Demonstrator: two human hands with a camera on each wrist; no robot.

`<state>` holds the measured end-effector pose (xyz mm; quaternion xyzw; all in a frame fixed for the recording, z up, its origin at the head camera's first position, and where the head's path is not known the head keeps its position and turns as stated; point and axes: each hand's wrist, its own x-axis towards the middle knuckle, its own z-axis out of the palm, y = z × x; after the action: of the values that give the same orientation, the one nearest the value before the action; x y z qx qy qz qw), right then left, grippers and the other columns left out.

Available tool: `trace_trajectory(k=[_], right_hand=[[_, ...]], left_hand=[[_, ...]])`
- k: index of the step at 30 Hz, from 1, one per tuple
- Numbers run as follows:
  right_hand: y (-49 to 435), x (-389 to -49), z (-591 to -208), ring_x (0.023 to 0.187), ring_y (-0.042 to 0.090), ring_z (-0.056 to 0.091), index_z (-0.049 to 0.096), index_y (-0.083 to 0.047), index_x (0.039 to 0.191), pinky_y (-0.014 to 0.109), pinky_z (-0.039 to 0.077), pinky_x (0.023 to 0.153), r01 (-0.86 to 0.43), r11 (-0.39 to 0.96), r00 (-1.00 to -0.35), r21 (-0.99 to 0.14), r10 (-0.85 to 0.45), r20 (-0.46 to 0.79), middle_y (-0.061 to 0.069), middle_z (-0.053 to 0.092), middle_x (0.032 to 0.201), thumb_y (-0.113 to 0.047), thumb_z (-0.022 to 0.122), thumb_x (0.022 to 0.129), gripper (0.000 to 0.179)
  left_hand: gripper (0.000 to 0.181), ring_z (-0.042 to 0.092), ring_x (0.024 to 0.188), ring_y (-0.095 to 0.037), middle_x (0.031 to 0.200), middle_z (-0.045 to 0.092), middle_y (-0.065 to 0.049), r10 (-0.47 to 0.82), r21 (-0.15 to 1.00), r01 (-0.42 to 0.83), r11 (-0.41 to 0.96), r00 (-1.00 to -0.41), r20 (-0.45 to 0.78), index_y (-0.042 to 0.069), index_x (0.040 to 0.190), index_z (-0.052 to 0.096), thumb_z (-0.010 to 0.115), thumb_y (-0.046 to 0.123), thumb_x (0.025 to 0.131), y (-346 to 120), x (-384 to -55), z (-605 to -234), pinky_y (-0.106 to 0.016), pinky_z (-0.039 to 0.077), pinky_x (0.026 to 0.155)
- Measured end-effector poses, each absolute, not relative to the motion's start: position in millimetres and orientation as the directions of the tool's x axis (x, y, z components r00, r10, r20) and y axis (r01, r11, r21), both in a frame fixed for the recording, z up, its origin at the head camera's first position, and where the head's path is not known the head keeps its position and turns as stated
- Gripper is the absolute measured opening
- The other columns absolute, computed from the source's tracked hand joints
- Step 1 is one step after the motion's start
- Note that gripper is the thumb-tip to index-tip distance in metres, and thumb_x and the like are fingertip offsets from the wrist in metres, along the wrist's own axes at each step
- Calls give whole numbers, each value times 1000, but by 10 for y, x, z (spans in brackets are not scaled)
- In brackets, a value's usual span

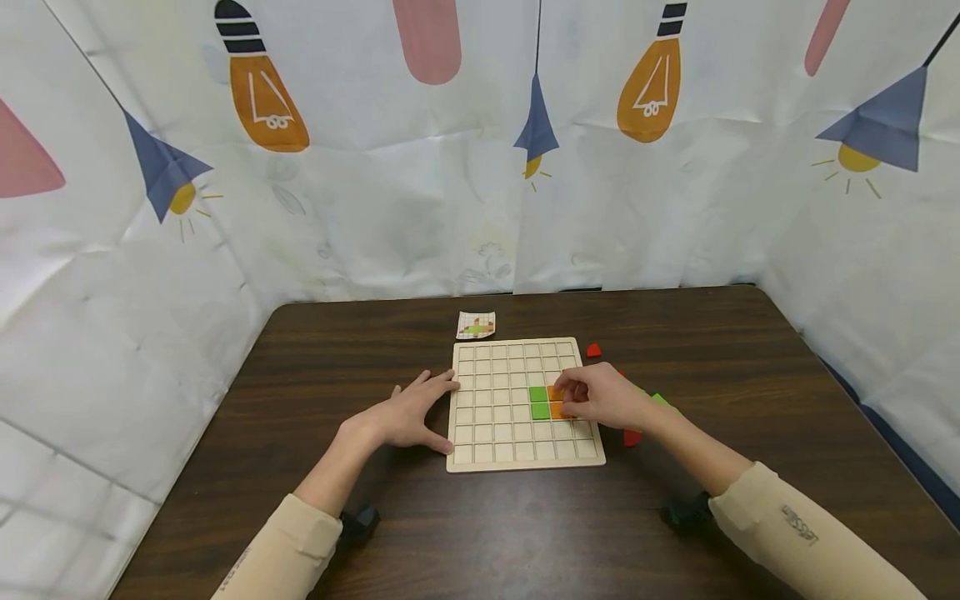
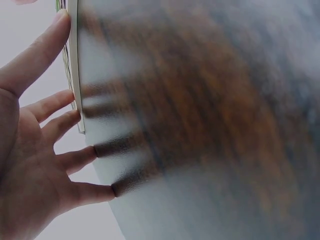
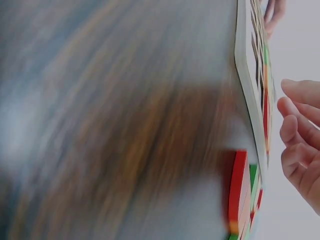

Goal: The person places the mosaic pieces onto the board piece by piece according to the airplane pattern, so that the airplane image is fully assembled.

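A pale wooden grid board point(image 1: 491, 433) lies on the dark table. My left hand point(image 1: 408, 414) is spread along its left edge; the left wrist view has the thumb and two fingertips at the rim, the other fingertips on the table. Green squares point(image 1: 539, 402) sit one above the other in the grid, with orange squares point(image 1: 556, 411) just to their right. My right hand point(image 1: 603, 394) is over the orange squares, partly covering them. In the right wrist view its fingers point(image 3: 295, 127) are loosely bent just above the board, with no piece showing between them.
A small picture card point(image 1: 476, 325) lies beyond the board. Right of the board are a red piece point(image 1: 594, 350), another red piece point(image 1: 632, 437) and a green piece point(image 1: 663, 402), partly behind my right arm. A patterned white curtain point(image 1: 420, 208) hangs behind the table.
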<state>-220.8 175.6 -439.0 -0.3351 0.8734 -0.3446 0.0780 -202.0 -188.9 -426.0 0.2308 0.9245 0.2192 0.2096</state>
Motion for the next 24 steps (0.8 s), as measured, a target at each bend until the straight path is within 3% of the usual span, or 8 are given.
trace_trajectory(k=[7,14,24], right_hand=[[2012,-2196,-4407,75,10,58,73,-5,109,28,52,65,-489,577,-805,-654,-587,84,-9,64,85,-9,76,93,17],[2171,-2184,-4381,80,14,60,74,-10,110,30,53,71,-424,628,-852,-653,-521,52,-8,65,89,-14,74,96,14],[2374,-2193,-4326,81,13,62,74,-7,111,30,53,70,-418,647,-869,-638,-490,73,-8,67,90,-14,74,96,16]], left_hand=[[97,5,156,-39,170,16,-7,522,503,339,795,-804,-284,13,159,38,88,42,82,-1873,-2017,-4261,-78,7,111],[96,4,156,-39,170,16,-7,519,504,334,796,-805,-287,13,159,38,88,41,82,-1876,-2012,-4241,-78,6,111],[96,4,156,-39,170,17,-8,519,501,336,798,-805,-287,13,159,38,88,41,82,-1876,-2013,-4244,-77,7,112]])
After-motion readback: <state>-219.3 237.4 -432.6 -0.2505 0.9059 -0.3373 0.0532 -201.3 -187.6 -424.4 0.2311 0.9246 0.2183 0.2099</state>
